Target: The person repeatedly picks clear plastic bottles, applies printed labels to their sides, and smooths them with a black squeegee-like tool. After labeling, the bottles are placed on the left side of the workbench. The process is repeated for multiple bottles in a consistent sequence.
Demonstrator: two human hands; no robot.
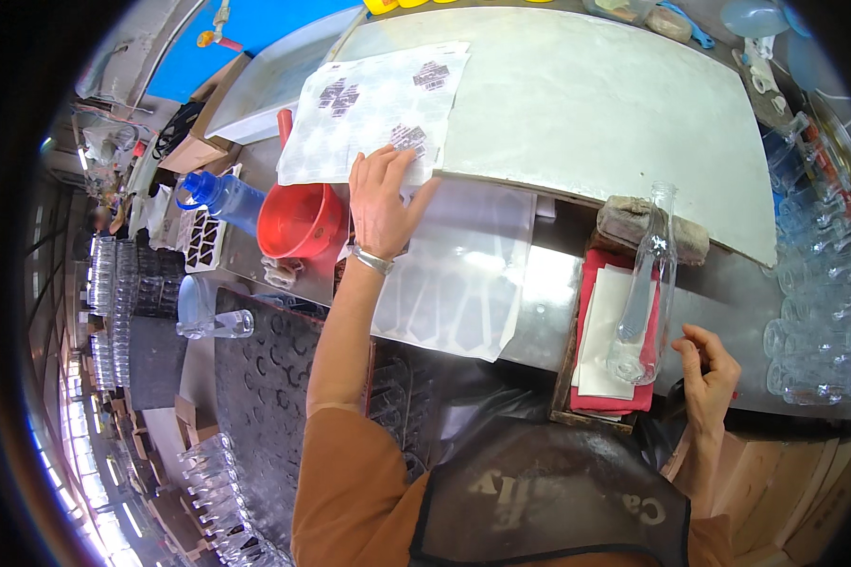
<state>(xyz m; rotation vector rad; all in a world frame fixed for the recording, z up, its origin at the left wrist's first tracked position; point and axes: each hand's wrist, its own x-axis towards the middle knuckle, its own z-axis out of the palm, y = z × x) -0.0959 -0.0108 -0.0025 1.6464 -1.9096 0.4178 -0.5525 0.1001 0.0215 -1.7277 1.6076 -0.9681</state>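
Two bare hands are over the work, set well apart. The left hand (380, 203) reaches far with its fingers spread and extended, the fingertips at the near part of a white printed sheet (350, 137) with dark patches; no object is clasped in it, though I cannot tell whether it presses on the paper. The sheet lies at the far left, partly over a pale board (596, 94).

One clear glass bottle (645, 293) lies on the right, its neck end propped on a rolled cloth (624, 227) and its base toward the near side, above white pads (600, 335) and a red cloth (591, 265). Its long axis runs near to far, the neck leaning slightly right. The right hand (709, 373) is much the nearer to it: from that grip, the bottle lies just to the left and extends far. The right fingers are curled with nothing visible in them; whether they hold anything small I cannot tell.

Left of the left hand, a red pot (288, 227) stands on the metal tabletop (550, 298), with a blue jug (227, 198) beyond it.
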